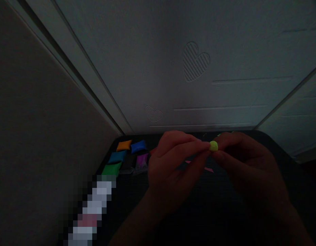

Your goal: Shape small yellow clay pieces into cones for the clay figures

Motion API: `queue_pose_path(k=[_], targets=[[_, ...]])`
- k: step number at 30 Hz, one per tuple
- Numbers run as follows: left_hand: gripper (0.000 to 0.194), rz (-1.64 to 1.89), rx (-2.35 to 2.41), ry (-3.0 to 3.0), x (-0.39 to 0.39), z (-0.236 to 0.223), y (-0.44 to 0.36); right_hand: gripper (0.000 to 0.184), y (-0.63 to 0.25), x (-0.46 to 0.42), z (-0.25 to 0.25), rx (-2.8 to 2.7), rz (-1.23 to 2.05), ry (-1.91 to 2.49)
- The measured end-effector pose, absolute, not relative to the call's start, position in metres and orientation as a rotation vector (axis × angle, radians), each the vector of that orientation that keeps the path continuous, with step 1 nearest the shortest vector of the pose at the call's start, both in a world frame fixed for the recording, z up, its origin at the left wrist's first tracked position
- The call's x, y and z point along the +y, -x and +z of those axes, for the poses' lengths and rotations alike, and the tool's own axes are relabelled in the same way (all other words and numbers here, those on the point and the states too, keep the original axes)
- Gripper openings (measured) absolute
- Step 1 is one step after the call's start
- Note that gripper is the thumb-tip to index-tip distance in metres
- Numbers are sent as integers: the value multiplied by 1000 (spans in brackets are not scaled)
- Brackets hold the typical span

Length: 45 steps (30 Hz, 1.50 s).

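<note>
In this dim head view, a small yellow-green ball of clay (213,146) is pinched between the fingertips of both hands. My left hand (173,164) closes thumb and forefinger on the ball's left side. My right hand (242,160) pinches it from the right, its fingers curled. Both hands hover above a black tabletop (204,198). Two small pink scraps (208,169) lie on the table just under the hands.
Small clay packets sit at the table's far left: orange (124,145), blue (138,146), a second blue (117,156), green (111,168), purple (142,159). A white wall with embossed hearts (195,61) stands behind. A blurred patch (92,208) is at lower left.
</note>
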<state>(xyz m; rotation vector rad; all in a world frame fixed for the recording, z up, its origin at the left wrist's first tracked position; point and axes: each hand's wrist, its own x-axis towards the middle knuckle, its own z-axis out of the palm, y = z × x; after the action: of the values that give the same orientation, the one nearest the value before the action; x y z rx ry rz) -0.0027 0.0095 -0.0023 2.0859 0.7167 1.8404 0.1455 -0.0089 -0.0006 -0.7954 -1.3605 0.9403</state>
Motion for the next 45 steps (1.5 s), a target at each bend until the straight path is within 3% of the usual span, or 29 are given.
queue_pose_path(k=[5, 11, 15, 24, 30, 34, 38, 42, 45], targets=[[26, 1694, 690, -1897, 9, -2, 5, 10, -145, -11, 1, -1428, 847, 806], [8, 1315, 515, -1176, 17, -7, 5, 15, -144, -18, 3, -1604, 591, 884], [12, 1143, 467, -884, 20, -7, 2, 20, -142, -19, 3, -1655, 475, 879], [11, 1076, 402, -684, 21, -8, -2, 30, -143, -20, -1, -1706, 234, 899], [10, 1082, 413, -669, 18, -6, -5, 25, -141, -14, -2, -1789, -18, 941], [15, 1076, 431, -694, 15, -5, -6, 16, -142, -13, 0, -1729, 166, 965], [17, 1094, 460, -807, 16, -5, -5, 8, -143, -12, 0, -1567, 577, 942], [15, 1081, 465, -822, 19, -5, -2, 9, -143, -5, -7, -1403, 995, 787], [15, 1042, 487, -747, 20, -4, -2, 9, -143, 0, -10, -1303, 1134, 758]])
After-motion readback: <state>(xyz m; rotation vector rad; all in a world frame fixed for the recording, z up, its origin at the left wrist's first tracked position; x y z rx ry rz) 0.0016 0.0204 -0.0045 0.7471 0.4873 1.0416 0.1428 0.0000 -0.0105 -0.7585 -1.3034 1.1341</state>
